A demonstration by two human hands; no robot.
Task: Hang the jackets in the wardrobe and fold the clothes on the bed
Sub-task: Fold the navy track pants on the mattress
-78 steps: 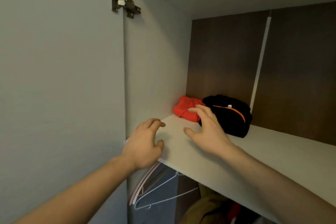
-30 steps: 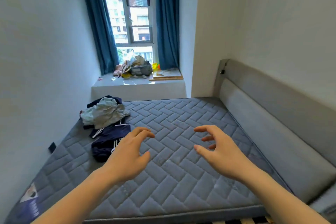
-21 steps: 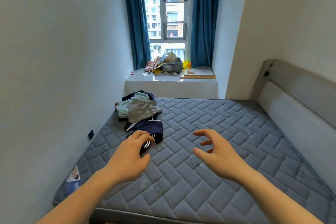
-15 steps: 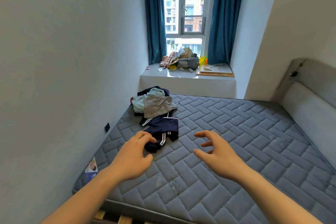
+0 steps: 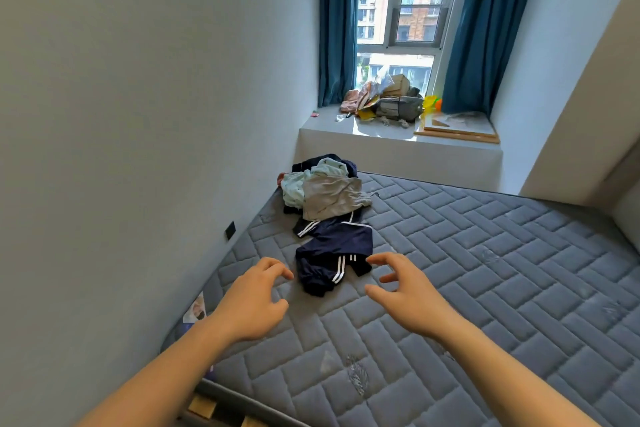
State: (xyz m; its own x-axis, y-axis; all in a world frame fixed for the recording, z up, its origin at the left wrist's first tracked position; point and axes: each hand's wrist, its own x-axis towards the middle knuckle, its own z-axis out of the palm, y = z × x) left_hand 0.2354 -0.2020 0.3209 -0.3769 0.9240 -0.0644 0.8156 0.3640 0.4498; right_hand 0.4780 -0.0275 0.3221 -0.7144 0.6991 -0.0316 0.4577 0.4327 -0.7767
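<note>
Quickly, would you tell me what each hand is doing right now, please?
Left hand: open, fingers loosely curled, holding nothing.
Right hand: open, fingers spread, holding nothing, beside the navy striped garment.

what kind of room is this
Most likely a small bedroom. A bare quilted mattress fills the floor space, loose clothes are piled on it near the wall, and a curtained window with a cluttered sill stands at the far end.
</note>
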